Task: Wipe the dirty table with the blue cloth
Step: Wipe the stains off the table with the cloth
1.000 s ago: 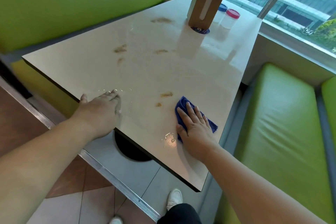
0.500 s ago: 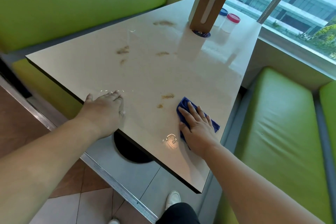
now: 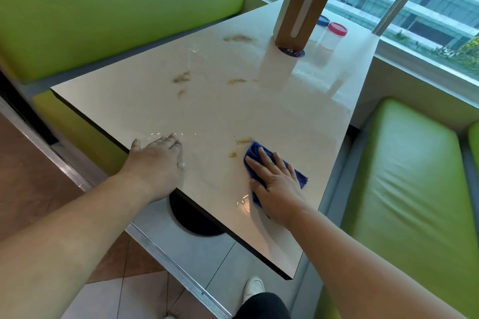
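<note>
A glossy cream table (image 3: 259,116) carries several brown smears, two of them (image 3: 243,141) just left of the blue cloth (image 3: 255,151), others farther back (image 3: 182,77). My right hand (image 3: 276,184) lies flat on the blue cloth near the table's front right part, fingers spread, pressing it to the surface; most of the cloth is hidden under the palm. My left hand (image 3: 158,160) rests flat on the table's near left edge, holding nothing.
A brown and white napkin holder (image 3: 300,14) stands at the far end with two small jars, blue lid (image 3: 322,21) and red lid (image 3: 337,30), behind it. Green bench seats (image 3: 404,184) flank the table. A window runs along the far right. My shoe (image 3: 252,289) shows below.
The right hand with the cloth has slid slightly forward toward the near smears. The left hand stays planted on the edge. The view has shifted a little.
</note>
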